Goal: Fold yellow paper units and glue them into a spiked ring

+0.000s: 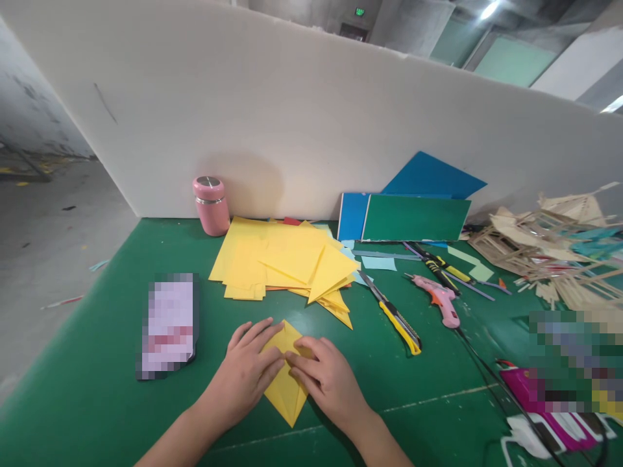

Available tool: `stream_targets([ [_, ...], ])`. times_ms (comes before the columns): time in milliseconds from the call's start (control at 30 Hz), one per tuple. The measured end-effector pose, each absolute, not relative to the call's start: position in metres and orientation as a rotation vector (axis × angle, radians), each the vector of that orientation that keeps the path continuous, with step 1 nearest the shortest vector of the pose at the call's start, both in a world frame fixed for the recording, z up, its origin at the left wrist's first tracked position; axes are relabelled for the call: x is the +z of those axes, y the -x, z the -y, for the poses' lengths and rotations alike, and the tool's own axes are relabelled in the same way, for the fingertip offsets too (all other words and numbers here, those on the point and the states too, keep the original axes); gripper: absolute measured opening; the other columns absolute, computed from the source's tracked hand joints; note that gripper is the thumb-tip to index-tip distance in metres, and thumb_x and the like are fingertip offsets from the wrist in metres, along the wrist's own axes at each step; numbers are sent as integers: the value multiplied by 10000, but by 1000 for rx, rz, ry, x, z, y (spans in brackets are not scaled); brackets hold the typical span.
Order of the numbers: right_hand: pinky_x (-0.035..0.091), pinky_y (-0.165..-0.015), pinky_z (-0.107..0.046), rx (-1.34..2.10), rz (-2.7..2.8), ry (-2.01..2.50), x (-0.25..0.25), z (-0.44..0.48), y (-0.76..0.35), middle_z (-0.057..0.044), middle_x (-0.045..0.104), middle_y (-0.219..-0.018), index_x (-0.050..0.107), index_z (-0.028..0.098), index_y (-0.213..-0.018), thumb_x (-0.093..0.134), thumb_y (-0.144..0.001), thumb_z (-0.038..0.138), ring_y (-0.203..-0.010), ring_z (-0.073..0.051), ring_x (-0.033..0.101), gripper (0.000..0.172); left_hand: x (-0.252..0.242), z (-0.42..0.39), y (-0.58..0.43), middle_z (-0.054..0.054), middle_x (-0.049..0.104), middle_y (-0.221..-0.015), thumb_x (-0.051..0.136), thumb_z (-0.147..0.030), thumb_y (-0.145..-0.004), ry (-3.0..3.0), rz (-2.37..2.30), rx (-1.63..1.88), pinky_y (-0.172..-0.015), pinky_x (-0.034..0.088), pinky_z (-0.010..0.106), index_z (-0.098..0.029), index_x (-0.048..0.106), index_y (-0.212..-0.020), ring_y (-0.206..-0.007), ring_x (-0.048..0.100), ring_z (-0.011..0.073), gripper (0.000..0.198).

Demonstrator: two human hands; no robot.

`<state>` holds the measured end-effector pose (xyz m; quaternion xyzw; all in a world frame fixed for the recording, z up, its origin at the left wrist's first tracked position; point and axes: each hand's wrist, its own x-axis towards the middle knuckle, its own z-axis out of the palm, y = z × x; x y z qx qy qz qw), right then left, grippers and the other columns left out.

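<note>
A folded sheet of yellow paper (291, 399) lies on the green table in front of me, its corners pointing toward and away from me. My left hand (253, 363) rests on its left side with the fingers stretched out over the paper. From the right, my right hand (328, 373) presses on the same sheet, fingertips meeting near the middle crease. The fingers of both hands cover part of the folds. Just beyond is a pile of yellow paper sheets (272, 250), some of them folded.
A utility knife (396, 324) and a pink glue gun (438, 298) lie to the right. A pink flask (213, 207) stands by the white partition (292, 117). At left lies a blurred-out flat object (170, 324). Wooden stick models (545, 240) and a magenta power strip (549, 415) are far right.
</note>
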<state>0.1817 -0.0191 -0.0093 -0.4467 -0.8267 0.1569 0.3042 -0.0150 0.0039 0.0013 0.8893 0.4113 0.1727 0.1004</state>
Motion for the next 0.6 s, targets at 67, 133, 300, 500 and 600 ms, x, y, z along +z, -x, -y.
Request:
stream_targets([
  [67, 514, -696, -330, 409, 2196, 1182, -10, 19, -182, -96, 627, -1021, 674, 195, -1069, 490, -930, 221, -839, -207, 560, 232, 2, -4, 15, 59, 561, -1338, 367, -263, -960, -2618, -1214, 479, -979, 383, 557, -238, 615, -816, -1286, 438, 281, 287],
  [133, 516, -692, -336, 407, 2196, 1186, -10, 19, -182, -98, 627, -1022, 672, 194, -1069, 488, -930, 220, -843, -212, 562, 232, 3, -4, 15, 52, 543, -1359, 377, -268, -958, -2611, -1211, 449, -993, 368, 556, -237, 602, -818, -1304, 418, 278, 266],
  [300, 521, -700, -341, 419, 2190, 1196, -11, 20, -181, -94, 626, -1025, 664, 214, -1083, 471, -939, 232, -851, -210, 572, 242, 2, -4, 15, 31, 525, -1379, 372, -248, -957, -2614, -1223, 429, -999, 352, 562, -231, 565, -803, -1320, 397, 289, 247],
  [500, 526, -703, -343, 422, 2184, 1192, -9, 20, -180, -94, 628, -1021, 664, 207, -1076, 472, -939, 228, -859, -214, 570, 237, 0, -5, 14, 37, 544, -1360, 362, -207, -949, -2659, -1222, 454, -996, 353, 525, -226, 579, -801, -1321, 388, 276, 263],
  [600, 524, -701, -343, 412, 2191, 1196, -8, 20, -180, -94, 628, -1026, 667, 197, -1066, 488, -929, 211, -844, -212, 564, 226, 2, -4, 16, 40, 620, -1250, 404, -213, -932, -2637, -1223, 567, -972, 355, 512, -247, 633, -811, -1220, 480, 265, 261],
])
